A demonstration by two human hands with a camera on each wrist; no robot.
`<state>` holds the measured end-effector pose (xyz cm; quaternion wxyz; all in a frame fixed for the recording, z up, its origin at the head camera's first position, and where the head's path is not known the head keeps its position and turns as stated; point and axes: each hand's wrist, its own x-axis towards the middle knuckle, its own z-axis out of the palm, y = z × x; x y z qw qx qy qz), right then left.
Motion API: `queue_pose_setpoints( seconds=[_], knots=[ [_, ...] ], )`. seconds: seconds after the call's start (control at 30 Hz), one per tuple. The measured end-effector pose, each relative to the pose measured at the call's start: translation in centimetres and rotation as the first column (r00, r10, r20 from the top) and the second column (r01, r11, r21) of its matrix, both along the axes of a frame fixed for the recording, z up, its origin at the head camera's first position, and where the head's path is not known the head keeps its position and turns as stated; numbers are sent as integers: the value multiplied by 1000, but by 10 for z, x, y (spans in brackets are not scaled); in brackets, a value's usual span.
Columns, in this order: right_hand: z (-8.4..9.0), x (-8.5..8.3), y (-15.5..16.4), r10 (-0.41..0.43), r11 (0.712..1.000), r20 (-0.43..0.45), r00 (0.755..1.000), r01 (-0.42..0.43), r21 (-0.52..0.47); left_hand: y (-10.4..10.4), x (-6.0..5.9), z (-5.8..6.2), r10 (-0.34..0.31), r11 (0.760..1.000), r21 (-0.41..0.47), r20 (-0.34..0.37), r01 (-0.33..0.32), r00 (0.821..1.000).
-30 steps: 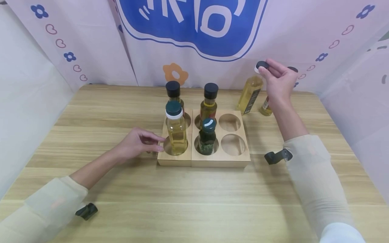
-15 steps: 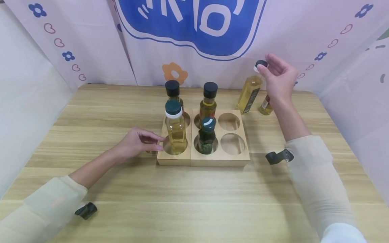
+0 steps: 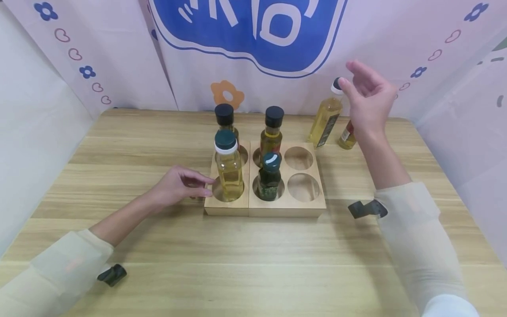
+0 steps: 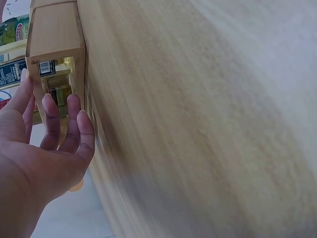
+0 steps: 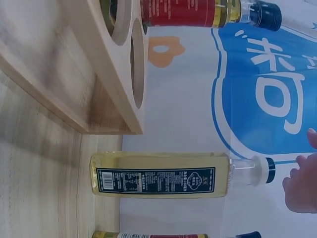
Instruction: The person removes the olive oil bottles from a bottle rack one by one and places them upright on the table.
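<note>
My left hand touches the left end of a wooden bottle rack, its fingers relaxed at the open side. Beyond the rack's right back corner, a tall oil bottle with a dark label and black cap stands upright on the table. My right hand hovers beside its cap, fingers spread and holding nothing; in the right wrist view a gap separates hand and cap. Standing in the rack are a green-capped oil bottle, a small green-capped herb jar and two black-capped bottles behind.
A smaller bottle with a red label stands right of the tall one, partly behind my right hand. Two holes at the rack's right side hold no bottle. A printed cloth hangs behind the table.
My right hand has come off the tall bottle's cap, its fingers opening and moving up and right. The bottle stays standing. My left hand keeps its place at the rack.
</note>
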<state>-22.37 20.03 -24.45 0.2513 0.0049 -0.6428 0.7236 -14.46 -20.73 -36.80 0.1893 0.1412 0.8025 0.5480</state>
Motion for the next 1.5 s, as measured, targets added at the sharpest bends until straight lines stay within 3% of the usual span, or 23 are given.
queue_pose_setpoints(
  seconds=[0.47, 0.67, 1.07, 1.5],
  knots=[
    [2, 16, -7, 209, 978, -59, 976, -209, 2, -1, 0, 2, 0, 1000, -15, 13, 0, 1000],
    [3, 26, -13, 301, 952, -57, 952, -297, 71, -1, 1, 2, -1, 1000, -10, 16, 1, 1000],
    [-9, 37, -20, 401, 901, -39, 915, -386, 197, 0, 1, 2, -11, 1000, -6, -5, 11, 1000],
    [-18, 45, -23, 542, 814, -15, 840, -520, 260, 0, 2, 3, 1, 1000, -20, 9, -1, 1000]
  ],
)
